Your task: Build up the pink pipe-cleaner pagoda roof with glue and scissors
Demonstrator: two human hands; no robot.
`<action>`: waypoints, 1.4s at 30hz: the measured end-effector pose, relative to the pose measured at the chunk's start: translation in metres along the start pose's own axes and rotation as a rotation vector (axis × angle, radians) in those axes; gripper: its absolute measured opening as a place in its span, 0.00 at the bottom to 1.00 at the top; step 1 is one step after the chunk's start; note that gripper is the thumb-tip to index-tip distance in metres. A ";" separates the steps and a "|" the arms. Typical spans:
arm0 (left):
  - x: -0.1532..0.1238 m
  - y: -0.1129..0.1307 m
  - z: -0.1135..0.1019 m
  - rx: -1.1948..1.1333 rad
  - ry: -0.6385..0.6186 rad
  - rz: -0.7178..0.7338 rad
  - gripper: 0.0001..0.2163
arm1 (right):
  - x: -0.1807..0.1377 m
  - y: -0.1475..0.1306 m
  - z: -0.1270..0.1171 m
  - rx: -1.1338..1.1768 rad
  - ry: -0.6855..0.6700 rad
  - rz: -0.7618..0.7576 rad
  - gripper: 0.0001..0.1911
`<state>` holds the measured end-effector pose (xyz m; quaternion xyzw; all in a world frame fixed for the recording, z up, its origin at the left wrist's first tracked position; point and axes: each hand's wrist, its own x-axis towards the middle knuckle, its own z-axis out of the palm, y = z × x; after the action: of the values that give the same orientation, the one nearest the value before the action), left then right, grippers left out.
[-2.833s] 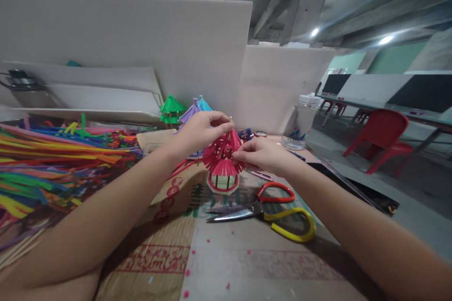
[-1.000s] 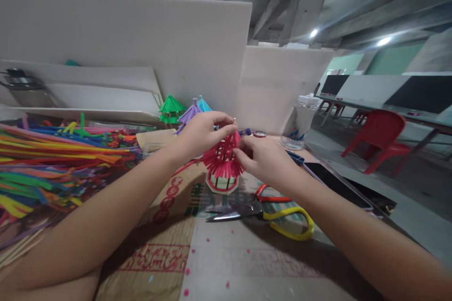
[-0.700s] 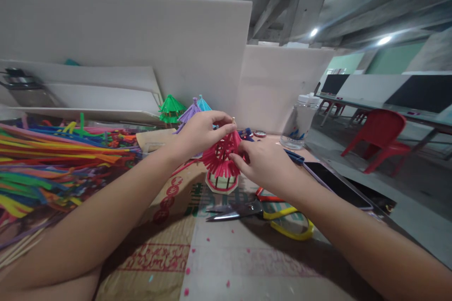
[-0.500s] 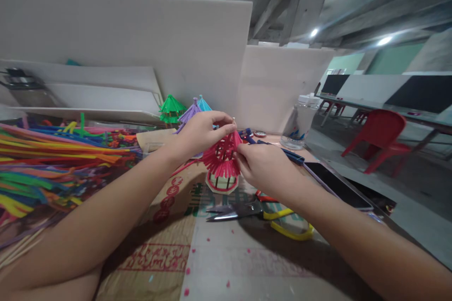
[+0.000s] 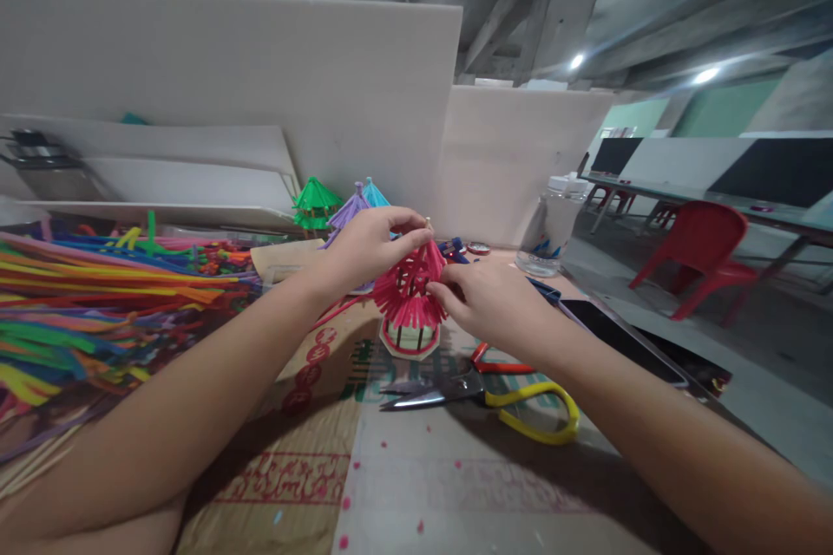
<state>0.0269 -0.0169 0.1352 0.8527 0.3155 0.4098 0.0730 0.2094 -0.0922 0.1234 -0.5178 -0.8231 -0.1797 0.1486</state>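
A small pink model pavilion (image 5: pixel 409 299), its tiered roof made of pipe-cleaner strips, stands upright on a pale octagonal base at the middle of the table. My left hand (image 5: pixel 383 241) reaches over its top from the left, thumb and fingers pinching the roof's peak. At its right side, my right hand (image 5: pixel 478 295) has its fingers pressed together against the pink roof strips. The fingertips partly cover the spot they grip. Just in front of the pavilion lie scissors with yellow handles (image 5: pixel 534 412) and a second tool with red-orange handles (image 5: pixel 501 364).
Loose coloured pipe cleaners (image 5: pixel 117 295) are heaped on the left. Behind my left hand stand green (image 5: pixel 315 204) and purple (image 5: pixel 351 212) model pavilions. A clear bottle (image 5: pixel 550 230) and a phone (image 5: pixel 621 342) are on the right. White boards (image 5: pixel 227 87) rise at the back.
My right hand has shifted slightly, its fingers moving a little left along the pink roof. My left hand stays at the peak, and the pavilion has barely moved.
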 end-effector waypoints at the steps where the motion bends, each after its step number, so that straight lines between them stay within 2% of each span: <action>1: 0.000 0.000 0.000 0.000 0.000 0.007 0.13 | 0.000 0.000 0.000 0.002 0.015 -0.002 0.17; 3: 0.000 -0.001 0.000 -0.001 -0.002 0.016 0.13 | -0.001 -0.001 0.000 0.000 0.062 0.009 0.14; 7: 0.001 0.000 -0.001 -0.009 -0.006 0.028 0.13 | -0.002 -0.004 0.000 -0.009 0.109 0.051 0.19; 9: 0.001 0.000 0.000 -0.009 -0.007 0.028 0.12 | -0.001 -0.003 0.001 0.004 0.111 0.060 0.17; 12: 0.000 0.000 0.001 -0.010 -0.005 0.022 0.12 | 0.002 0.002 0.005 0.103 0.129 0.079 0.11; 16: 0.000 -0.003 0.001 -0.017 -0.006 0.011 0.12 | 0.007 0.010 0.008 0.266 0.163 0.108 0.09; 18: 0.000 -0.003 -0.002 0.008 0.056 0.064 0.13 | 0.007 0.013 0.005 0.298 0.183 0.116 0.08; 20: 0.000 0.001 -0.005 0.086 0.133 0.180 0.14 | 0.006 0.014 0.000 0.326 0.196 0.115 0.08; 24: -0.003 0.014 -0.010 0.281 0.182 0.373 0.08 | 0.003 0.017 -0.014 0.404 0.182 0.066 0.09; 28: -0.004 0.018 -0.010 0.350 0.195 0.431 0.06 | 0.000 0.021 -0.023 0.479 0.137 0.007 0.09; 32: -0.006 0.019 -0.008 0.379 0.179 0.452 0.06 | -0.002 0.023 -0.025 0.449 0.135 -0.004 0.08; 34: -0.008 0.021 -0.007 0.412 0.176 0.481 0.07 | -0.003 0.023 -0.023 0.387 0.202 -0.028 0.08; 36: -0.010 0.023 -0.006 0.450 0.178 0.518 0.08 | -0.002 0.022 -0.020 0.270 0.312 -0.114 0.09; 39: -0.012 0.025 -0.006 0.459 0.223 0.548 0.09 | -0.002 0.021 -0.014 0.095 0.490 -0.275 0.09; 42: -0.012 0.027 -0.007 0.433 0.268 0.572 0.09 | -0.002 0.020 -0.011 0.030 0.608 -0.330 0.09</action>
<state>0.0288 -0.0463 0.1419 0.8409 0.1507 0.4453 -0.2681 0.2286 -0.0906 0.1355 -0.2980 -0.8164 -0.3354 0.3637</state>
